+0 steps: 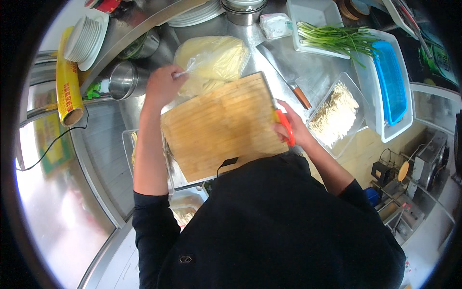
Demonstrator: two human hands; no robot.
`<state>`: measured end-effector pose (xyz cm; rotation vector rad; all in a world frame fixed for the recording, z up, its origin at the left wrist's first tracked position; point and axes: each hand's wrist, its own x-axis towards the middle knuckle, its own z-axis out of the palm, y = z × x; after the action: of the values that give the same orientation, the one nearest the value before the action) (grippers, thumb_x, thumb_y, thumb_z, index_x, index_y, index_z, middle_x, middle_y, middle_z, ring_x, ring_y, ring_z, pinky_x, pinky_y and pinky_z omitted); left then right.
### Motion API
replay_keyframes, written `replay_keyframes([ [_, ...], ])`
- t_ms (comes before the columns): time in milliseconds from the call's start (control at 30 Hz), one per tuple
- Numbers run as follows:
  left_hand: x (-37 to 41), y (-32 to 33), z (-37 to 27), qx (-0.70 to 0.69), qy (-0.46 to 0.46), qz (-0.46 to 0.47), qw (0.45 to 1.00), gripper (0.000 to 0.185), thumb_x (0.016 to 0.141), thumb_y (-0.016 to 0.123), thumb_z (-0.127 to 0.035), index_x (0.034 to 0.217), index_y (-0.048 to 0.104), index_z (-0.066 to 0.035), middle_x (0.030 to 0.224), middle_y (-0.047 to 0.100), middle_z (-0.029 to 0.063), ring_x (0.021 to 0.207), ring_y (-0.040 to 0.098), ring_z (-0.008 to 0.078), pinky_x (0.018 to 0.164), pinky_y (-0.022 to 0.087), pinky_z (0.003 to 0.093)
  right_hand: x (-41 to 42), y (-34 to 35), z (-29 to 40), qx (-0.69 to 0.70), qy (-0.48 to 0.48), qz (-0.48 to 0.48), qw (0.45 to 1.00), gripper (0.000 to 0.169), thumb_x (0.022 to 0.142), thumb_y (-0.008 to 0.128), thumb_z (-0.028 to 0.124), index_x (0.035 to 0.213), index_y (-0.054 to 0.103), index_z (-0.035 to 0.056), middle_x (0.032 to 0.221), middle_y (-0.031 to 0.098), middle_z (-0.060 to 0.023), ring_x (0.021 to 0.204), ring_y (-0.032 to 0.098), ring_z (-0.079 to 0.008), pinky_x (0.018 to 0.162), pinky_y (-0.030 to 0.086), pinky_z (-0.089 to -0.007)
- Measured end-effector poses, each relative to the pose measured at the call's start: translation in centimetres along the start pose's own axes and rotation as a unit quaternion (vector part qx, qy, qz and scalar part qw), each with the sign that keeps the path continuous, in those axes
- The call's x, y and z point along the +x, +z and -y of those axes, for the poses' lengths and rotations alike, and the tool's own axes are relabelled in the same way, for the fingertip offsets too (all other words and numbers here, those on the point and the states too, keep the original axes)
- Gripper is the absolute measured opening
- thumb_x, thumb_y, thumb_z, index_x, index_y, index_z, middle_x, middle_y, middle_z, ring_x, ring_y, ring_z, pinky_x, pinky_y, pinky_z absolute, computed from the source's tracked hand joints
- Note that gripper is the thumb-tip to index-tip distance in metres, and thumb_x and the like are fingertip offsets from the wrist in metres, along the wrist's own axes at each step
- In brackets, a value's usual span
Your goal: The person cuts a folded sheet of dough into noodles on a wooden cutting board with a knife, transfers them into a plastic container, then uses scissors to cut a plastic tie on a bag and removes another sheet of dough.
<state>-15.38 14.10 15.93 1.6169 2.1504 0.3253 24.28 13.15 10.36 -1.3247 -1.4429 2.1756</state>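
Note:
My left hand (166, 85) grips the twisted neck of a clear plastic bag (213, 59) with pale yellow contents, which lies behind the wooden cutting board (220, 126). At the board's right edge, my right hand (290, 124) holds scissors with red-orange handles (285, 126); their blades point away from me and are partly blurred. A kitchen knife with a wooden handle (300, 95) lies on the steel counter, right of the bag. Beyond my right hand sits a clear tray (337, 153) of pale, thin strips (335, 112).
Green stalks (335, 38) lie across a white bin (314, 12). A blue basket (391, 83) stands in a larger white bin (406, 123). At left are a steel pot (123, 80), a yellow film roll (68, 83) and stacked white plates (83, 39). Another clear container (126, 144) lies beside my left forearm.

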Motion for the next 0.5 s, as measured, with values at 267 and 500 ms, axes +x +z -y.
replay_keyframes([
  [267, 0.4, -2.8, -0.1, -0.076, -0.002, 0.000, 0.997, 0.021, 0.090, 0.067, -0.020, 0.100, 0.070, -0.001, 0.092, 0.069, 0.0148, 0.079, 0.066, 0.0291, 0.073, 0.050, 0.0366, 7.2, 9.4, 2.5, 0.173, -0.053, 0.227, 0.957, 0.047, 0.099, 0.062, 0.038, 0.130, 0.047, 0.0059, 0.081, 0.055, -0.0036, 0.071, 0.058, -0.0134, 0.061, 0.048, -0.0292],
  [500, -2.7, -0.2, -2.1, -0.062, 0.010, -0.102, 0.993, 0.014, 0.086, 0.071, -0.013, 0.091, 0.069, 0.001, 0.086, 0.067, 0.0159, 0.076, 0.067, 0.0282, 0.070, 0.052, 0.0364, 10.4, 11.7, 5.2, 0.097, -0.074, 0.184, 0.975, 0.039, 0.101, 0.058, 0.038, 0.122, 0.051, 0.0053, 0.082, 0.052, -0.0030, 0.069, 0.054, -0.0120, 0.060, 0.045, -0.0276],
])
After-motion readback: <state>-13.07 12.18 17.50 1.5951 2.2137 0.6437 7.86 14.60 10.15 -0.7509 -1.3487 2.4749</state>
